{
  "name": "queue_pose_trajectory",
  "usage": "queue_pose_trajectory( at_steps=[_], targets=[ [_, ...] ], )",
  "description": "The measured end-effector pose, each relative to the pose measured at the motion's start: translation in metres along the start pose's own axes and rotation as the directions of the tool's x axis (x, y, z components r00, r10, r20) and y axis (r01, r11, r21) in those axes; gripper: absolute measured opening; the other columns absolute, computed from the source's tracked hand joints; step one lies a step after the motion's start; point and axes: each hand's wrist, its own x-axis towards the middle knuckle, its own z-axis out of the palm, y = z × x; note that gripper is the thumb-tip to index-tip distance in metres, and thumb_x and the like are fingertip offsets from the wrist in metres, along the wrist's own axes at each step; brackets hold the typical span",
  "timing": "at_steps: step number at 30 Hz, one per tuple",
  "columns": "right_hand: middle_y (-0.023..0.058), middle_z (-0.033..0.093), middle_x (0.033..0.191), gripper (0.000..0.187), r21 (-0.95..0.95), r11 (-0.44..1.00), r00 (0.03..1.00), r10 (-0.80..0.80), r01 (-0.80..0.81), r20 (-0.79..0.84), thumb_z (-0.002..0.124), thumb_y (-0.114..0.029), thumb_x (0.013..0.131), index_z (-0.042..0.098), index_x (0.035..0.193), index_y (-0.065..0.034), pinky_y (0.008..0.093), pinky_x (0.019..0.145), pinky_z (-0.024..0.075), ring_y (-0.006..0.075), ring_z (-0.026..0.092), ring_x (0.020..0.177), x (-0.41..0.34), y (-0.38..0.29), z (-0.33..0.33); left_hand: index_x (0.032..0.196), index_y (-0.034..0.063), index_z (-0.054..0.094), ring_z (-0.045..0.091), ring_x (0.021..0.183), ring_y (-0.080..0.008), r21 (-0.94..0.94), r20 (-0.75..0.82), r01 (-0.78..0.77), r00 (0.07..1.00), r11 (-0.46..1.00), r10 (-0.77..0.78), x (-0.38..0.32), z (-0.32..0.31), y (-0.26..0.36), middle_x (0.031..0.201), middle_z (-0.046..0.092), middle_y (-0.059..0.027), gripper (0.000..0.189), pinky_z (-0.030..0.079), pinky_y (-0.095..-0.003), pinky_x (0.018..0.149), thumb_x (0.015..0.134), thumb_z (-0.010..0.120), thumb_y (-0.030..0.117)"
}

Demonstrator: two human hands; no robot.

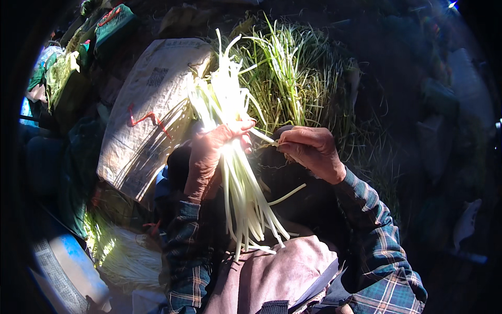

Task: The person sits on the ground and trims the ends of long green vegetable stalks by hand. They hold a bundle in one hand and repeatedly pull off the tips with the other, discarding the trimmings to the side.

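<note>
My left hand is closed around a thick bunch of pale, leafy-stemmed vegetable stalks. The white lower ends hang toward my lap, while the upper part is washed out by strong sunlight. One single stalk slants out of the bunch to the right. Its tip is pinched between the thumb and fingers of my right hand, with some thin brownish shreds or roots just below. Beyond both hands stands a large heap of green leafy stalks, several bright upright ones at its front.
Left of the bunch lies a pale woven sack bearing print, with a red tie on it. Pale stalks lie lower left, beside a blue-and-white object. Pinkish corduroy cloth covers my lap. Deep shadow hides much of the right side.
</note>
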Motion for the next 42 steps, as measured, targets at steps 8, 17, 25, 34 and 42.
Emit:
queue_pose_trajectory(
  at_steps=[8, 17, 25, 34, 42],
  targets=[
    [0.0086, 0.059, 0.071, 0.022, -0.516, 0.856, 0.993, -0.017, -0.047, -0.119, 0.068, 0.005, 0.072, 0.062, 0.092, -0.002, 0.0274, 0.054, 0.0474, 0.0215, 0.06, 0.061, -0.108, 0.01, -0.043, 0.1, -0.0043, 0.062, 0.062, 0.085, -0.0203, -0.045, -0.092, -0.245, 0.966, 0.969, 0.24, 0.003, -0.008, -0.007, 0.093, 0.065, -0.0121, 0.027, 0.051, -0.031, 0.081, 0.076, 0.064, 0.009],
    [0.0175, 0.064, 0.077, 0.022, -0.889, -0.046, 0.455, 0.846, -0.455, -0.277, 0.067, -0.007, 0.065, 0.062, 0.086, -0.0048, 0.0429, 0.065, 0.0513, 0.0346, 0.064, 0.079, -0.303, 0.118, -0.131, 0.103, 0.0013, 0.059, 0.061, 0.077, -0.0158, -0.086, -0.214, -0.258, 0.948, 0.962, 0.235, 0.002, -0.018, 0.005, 0.087, 0.062, -0.0062, 0.026, 0.053, -0.0308, 0.076, 0.081, 0.065, 0.015],
    [0.0141, 0.061, 0.109, 0.055, -0.657, 0.753, 0.99, -0.054, -0.047, -0.133, 0.077, -0.005, 0.065, 0.055, 0.115, 0.0027, 0.0339, 0.076, 0.0499, 0.0264, 0.06, 0.088, -0.089, 0.032, -0.057, 0.094, 0.0017, 0.063, 0.06, 0.073, -0.0131, -0.048, -0.214, -0.215, 0.956, 0.975, 0.2, 0.006, -0.006, 0.0, 0.08, 0.062, -0.0055, 0.021, 0.048, -0.0257, 0.066, 0.082, 0.066, 0.019],
    [0.0054, 0.061, 0.079, 0.021, -0.743, 0.597, 0.872, -0.488, 0.302, -0.037, 0.07, -0.006, 0.071, 0.06, 0.09, -0.0035, 0.037, 0.072, 0.0481, 0.0243, 0.057, 0.071, -0.02, 0.026, -0.011, 0.083, -0.0028, 0.064, 0.061, 0.057, -0.0166, -0.112, -0.288, -0.295, 0.923, 0.949, 0.253, -0.001, -0.006, 0.003, 0.071, 0.064, -0.0106, 0.014, 0.05, -0.0272, 0.054, 0.081, 0.066, 0.01],
    [0.0116, 0.059, 0.063, 0.017, -0.852, 0.118, 0.8, 0.428, -0.51, -0.42, 0.069, -0.018, 0.07, 0.057, 0.075, -0.0077, 0.04, 0.054, 0.0455, 0.032, 0.06, 0.063, -0.187, 0.101, -0.122, 0.094, 0.0014, 0.057, 0.056, 0.071, -0.0146, -0.27, -0.154, -0.266, 0.961, 0.925, 0.231, 0.003, -0.034, 0.002, 0.074, 0.057, -0.0053, 0.02, 0.047, -0.0258, 0.066, 0.082, 0.065, 0.016]
  ],
)
